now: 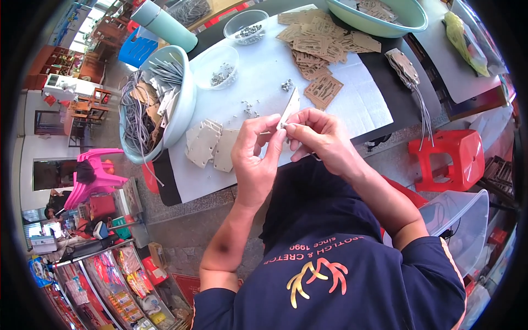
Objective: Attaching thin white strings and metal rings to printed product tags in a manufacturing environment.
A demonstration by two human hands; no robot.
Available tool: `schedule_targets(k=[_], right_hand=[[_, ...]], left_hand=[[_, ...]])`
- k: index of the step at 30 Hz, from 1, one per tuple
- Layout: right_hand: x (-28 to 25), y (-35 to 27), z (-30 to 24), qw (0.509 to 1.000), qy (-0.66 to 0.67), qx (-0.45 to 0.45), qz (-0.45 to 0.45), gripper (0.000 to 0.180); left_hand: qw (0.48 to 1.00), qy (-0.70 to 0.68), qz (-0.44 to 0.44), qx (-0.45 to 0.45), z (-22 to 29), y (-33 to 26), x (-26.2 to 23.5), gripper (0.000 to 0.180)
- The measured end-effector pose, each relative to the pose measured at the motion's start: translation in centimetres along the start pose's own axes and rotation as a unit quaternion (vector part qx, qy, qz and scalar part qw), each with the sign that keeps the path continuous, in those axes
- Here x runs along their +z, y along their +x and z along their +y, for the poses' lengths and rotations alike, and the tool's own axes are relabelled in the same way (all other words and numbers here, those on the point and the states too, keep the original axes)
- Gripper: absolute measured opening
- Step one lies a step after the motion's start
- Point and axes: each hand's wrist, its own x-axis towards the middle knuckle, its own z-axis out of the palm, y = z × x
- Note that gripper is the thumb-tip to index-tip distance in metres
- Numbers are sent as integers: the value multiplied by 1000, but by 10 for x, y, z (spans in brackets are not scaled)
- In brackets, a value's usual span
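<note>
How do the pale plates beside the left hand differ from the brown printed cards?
The pale plates are off-white and look plain; the brown cards carry dark print. The pale plates are few; the brown cards form a larger heap. The pale plates lie to the left of the brown cards. Both are flat pieces.

The lower end of the thin pale card (291, 104) is hidden behind the fingertips of the left hand (258, 144) and right hand (319, 135), and any detail at their pinch is too small to tell. The shapes of the loose metal pieces (286, 85) cannot be made out. The upper edge cuts off the pale green basin (393, 32); tangled grey cords (132, 126) hide the blue basin's (184, 118) bottom.
</note>
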Motion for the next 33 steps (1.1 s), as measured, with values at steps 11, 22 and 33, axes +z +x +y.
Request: schedule_targets(k=[11,22,33], right_hand=[[4,1,6,997,-57,-47,19,18],[-1,0,7,997,-60,-47,11,18],[-15,-6,7,995,-53,-61,-58,24]], left_hand=[[999,-5,37,-28,2,-3,3,23],[975,-166,-21,-146,0,2,-4,27],[994,-66,-53,-63,-3,7,-4,31]])
